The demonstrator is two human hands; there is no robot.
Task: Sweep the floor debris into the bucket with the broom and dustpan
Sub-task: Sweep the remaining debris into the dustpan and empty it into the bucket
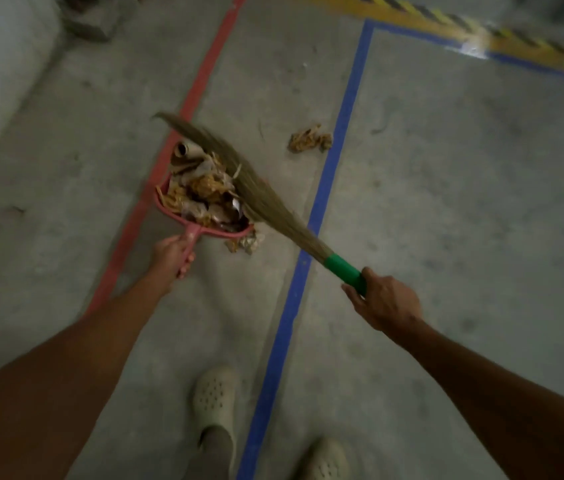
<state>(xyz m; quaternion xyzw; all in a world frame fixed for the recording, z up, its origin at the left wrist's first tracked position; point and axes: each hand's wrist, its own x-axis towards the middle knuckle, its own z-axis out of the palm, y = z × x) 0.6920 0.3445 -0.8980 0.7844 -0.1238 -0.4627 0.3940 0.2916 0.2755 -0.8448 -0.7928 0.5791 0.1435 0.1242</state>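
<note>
My left hand [169, 252] grips the handle of a pink dustpan [201, 230], which is piled with crumpled brown paper, wrappers and a cardboard tube [201, 188]. My right hand [382, 301] holds the green handle of a grass broom [259, 192], whose bristles lie across the right side of the pan's load. A small crumpled scrap [244, 242] sits on the floor just beside the pan's near right corner. Another crumpled wad [310, 138] lies farther off, near the blue line. No bucket is in view.
The floor is grey concrete with a red tape line [201, 81] on the left and a blue tape line [325, 188] on the right. A yellow-black striped border [446, 19] runs along the top right. A concrete block [90, 22] stands top left. My two feet in pale clogs [214, 400] are at the bottom.
</note>
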